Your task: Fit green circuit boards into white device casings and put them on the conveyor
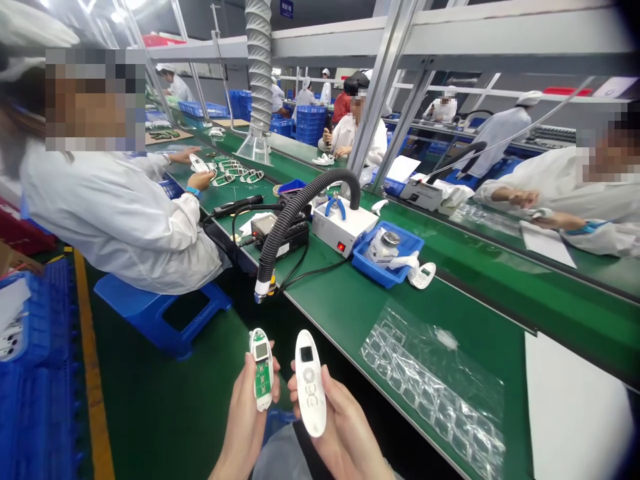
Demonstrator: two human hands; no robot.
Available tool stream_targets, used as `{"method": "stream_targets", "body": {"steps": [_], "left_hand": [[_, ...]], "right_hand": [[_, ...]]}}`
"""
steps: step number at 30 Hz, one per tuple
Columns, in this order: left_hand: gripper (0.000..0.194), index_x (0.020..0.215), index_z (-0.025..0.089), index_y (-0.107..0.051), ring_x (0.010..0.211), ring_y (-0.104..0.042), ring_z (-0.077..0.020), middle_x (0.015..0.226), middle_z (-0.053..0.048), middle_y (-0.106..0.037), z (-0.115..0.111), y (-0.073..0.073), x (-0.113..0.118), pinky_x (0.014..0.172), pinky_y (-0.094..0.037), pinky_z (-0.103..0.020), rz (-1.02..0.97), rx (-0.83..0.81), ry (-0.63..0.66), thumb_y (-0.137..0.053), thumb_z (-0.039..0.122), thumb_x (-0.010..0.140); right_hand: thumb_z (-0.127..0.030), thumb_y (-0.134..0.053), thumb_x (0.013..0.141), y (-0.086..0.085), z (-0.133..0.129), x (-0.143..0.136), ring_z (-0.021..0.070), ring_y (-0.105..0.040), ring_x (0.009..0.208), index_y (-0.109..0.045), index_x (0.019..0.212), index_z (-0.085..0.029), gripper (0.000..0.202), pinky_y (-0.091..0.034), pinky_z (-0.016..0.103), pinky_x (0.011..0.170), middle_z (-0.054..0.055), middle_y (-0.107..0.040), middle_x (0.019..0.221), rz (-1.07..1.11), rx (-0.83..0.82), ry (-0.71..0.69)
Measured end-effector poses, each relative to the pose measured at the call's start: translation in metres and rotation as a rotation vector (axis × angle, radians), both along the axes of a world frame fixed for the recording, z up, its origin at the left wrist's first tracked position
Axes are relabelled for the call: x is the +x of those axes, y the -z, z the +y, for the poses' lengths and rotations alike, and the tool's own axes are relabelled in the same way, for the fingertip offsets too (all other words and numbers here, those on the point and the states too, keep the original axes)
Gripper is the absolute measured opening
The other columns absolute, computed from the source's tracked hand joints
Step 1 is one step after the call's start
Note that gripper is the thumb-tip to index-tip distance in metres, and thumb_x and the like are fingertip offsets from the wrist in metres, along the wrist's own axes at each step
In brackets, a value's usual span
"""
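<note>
Upright in my left hand (244, 407) is an opened remote-control half (262, 370), a white shell carrying a green circuit board and a small square display. The fingers and thumb close round its edges. My right hand (345, 420) grips a long oval white front cover (311, 387) with a dark window at the top and button shapes below it. Both pieces are held side by side, apart from each other, over my lap in front of the bench edge.
On the green bench (340, 300) are a clear plastic tray (435, 380), a blue bin (387, 253) with a white cover (423, 275) beside it, and a white box with a hose (295, 207). A co-worker (115, 207) sits at left near several circuit boards; another sits across the belt.
</note>
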State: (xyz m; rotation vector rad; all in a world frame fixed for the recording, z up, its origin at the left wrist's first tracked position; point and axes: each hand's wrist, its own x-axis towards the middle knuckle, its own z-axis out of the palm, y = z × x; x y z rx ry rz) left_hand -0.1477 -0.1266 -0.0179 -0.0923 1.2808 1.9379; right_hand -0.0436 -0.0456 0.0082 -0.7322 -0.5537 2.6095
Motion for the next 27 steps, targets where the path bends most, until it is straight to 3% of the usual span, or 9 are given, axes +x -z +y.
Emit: {"method": "stream_targets", "body": {"steps": [4, 8, 14, 22, 27], "left_hand": [[0.041, 0.108, 0.017, -0.064, 0.081, -0.062, -0.0174, 0.094, -0.006, -0.066, 0.003, -0.009, 0.005, 0.065, -0.051, -0.024, 0.015, -0.041, 0.031, -0.063, 0.049, 0.082], [0.04, 0.115, 0.02, -0.061, 0.104, -0.06, -0.0251, 0.108, -0.008, -0.066, 0.011, -0.015, 0.015, 0.082, -0.052, -0.031, 0.097, -0.04, 0.14, -0.067, 0.041, 0.081], [0.037, 0.118, 0.025, -0.057, 0.114, -0.056, -0.0246, 0.118, -0.005, -0.064, 0.023, -0.014, 0.032, 0.096, -0.045, -0.031, 0.25, -0.011, 0.236, -0.067, 0.032, 0.083], [0.041, 0.121, 0.024, -0.059, 0.111, -0.058, -0.0259, 0.117, -0.007, -0.066, 0.031, -0.015, 0.051, 0.09, -0.048, -0.03, 0.15, 0.01, 0.333, -0.067, 0.037, 0.083], [0.039, 0.108, 0.021, -0.068, 0.097, -0.064, -0.025, 0.101, -0.007, -0.071, 0.045, -0.024, 0.068, 0.081, -0.052, -0.028, 0.067, -0.012, 0.378, -0.073, 0.041, 0.075]], "right_hand": [[-0.05, -0.062, 0.084, 0.004, 0.003, 0.006, 0.0235, -0.064, 0.092, -0.075, 0.095, -0.013, 0.041, -0.048, 0.034, 0.087, 0.014, -0.071, 0.098, -0.037, 0.208, -0.017], [-0.046, -0.069, 0.08, 0.007, 0.005, 0.01, 0.0272, -0.06, 0.107, -0.069, 0.114, -0.02, 0.042, -0.041, 0.039, 0.1, 0.01, -0.068, 0.113, -0.139, 0.52, -0.021], [-0.042, -0.073, 0.077, 0.011, 0.007, 0.015, 0.0268, -0.062, 0.099, -0.068, 0.116, -0.023, 0.044, -0.048, 0.039, 0.089, 0.01, -0.067, 0.112, -0.182, 0.601, 0.017], [-0.037, -0.073, 0.077, 0.011, 0.013, 0.033, 0.0221, -0.059, 0.083, -0.073, 0.104, -0.022, 0.03, -0.048, 0.032, 0.076, 0.006, -0.065, 0.093, -0.219, 0.685, 0.061], [-0.027, -0.076, 0.073, 0.009, 0.021, 0.058, 0.0186, -0.054, 0.075, -0.073, 0.088, -0.022, 0.016, -0.045, 0.028, 0.068, 0.003, -0.061, 0.081, -0.405, 0.934, 0.147]]}}
